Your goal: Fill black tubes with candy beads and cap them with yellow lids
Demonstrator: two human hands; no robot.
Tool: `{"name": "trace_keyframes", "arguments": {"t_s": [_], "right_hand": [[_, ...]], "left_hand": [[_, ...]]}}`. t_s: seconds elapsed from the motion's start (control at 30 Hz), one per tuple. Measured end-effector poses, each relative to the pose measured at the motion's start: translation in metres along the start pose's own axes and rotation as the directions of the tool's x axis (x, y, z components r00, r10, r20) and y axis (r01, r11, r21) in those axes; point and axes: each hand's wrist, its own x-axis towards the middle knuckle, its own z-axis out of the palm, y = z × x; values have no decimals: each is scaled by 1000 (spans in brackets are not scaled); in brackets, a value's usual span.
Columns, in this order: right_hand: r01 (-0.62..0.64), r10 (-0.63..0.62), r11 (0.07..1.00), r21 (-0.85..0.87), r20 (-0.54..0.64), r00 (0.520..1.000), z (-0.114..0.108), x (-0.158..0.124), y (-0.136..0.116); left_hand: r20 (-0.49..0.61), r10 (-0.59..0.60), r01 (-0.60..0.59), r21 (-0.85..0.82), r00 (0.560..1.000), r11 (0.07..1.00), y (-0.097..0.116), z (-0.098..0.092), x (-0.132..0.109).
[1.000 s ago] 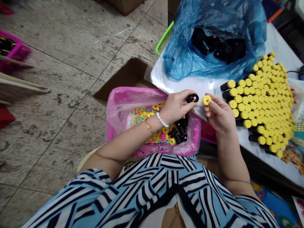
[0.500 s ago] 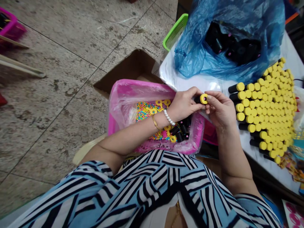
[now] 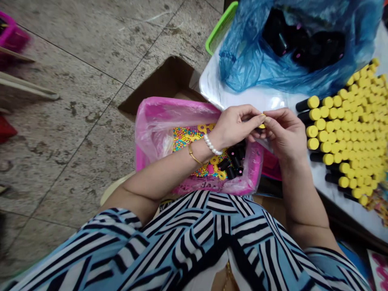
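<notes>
My left hand point(image 3: 232, 127) and my right hand point(image 3: 283, 133) meet at the fingertips above the edge of a pink-lined tray point(image 3: 151, 137). A sliver of a yellow ring point(image 3: 262, 126) shows between them. The black cylinder in my left hand is hidden by my fingers. The tray holds multicoloured beads point(image 3: 183, 137), yellow rings point(image 3: 222, 175) and black cylinders point(image 3: 230, 173). To the right, many yellow-capped black cylinders point(image 3: 315, 114) lie in tight rows on the white table point(image 3: 303, 178).
A blue plastic bag point(image 3: 266, 68) of black cylinders sits on the table behind my hands, with a green basket point(image 3: 220, 28) at its edge. An open cardboard box point(image 3: 172, 79) stands under the tray. A tiled floor point(image 3: 75, 121) spreads to the left. A pink basket point(image 3: 12, 36) sits far left.
My hands have come closer together, and my fingers now cover most of the yellow ring and the black cylinder. The view has shifted slightly.
</notes>
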Motion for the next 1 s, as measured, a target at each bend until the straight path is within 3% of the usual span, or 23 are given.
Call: {"name": "trace_keyframes", "arguments": {"t_s": [0.17, 0.3, 0.5, 0.67, 0.83, 0.9, 1.0], "right_hand": [[-42, 42, 998, 40, -3, 999, 0, 4, -5], [-39, 38, 998, 45, 33, 999, -2, 3, 5], [17, -19, 999, 34, 64, 998, -7, 2, 15], [40, -39, 999, -3, 85, 996, -9, -2, 10], [171, -164, 972, -162, 56, 985, -4, 1, -6], [205, -198, 959, -196, 55, 979, -2, 0, -3], [225, -208, 952, -206, 99, 973, -3, -5, 9]], "left_hand": [[39, -39, 40, -16, 998, 999, 2, -1, 6], [64, -116, 123, -131, 991, 984, -6, -4, -1], [214, -151, 203, -244, 965, 948, -5, -15, -2], [158, -156, 185, -187, 975, 965, 2, -12, 0], [62, -113, 120, -127, 992, 985, 12, -8, 5], [45, -125, 130, -147, 991, 981, 8, -6, 5], [102, -158, 174, -178, 982, 969, -5, -6, 2]]}}
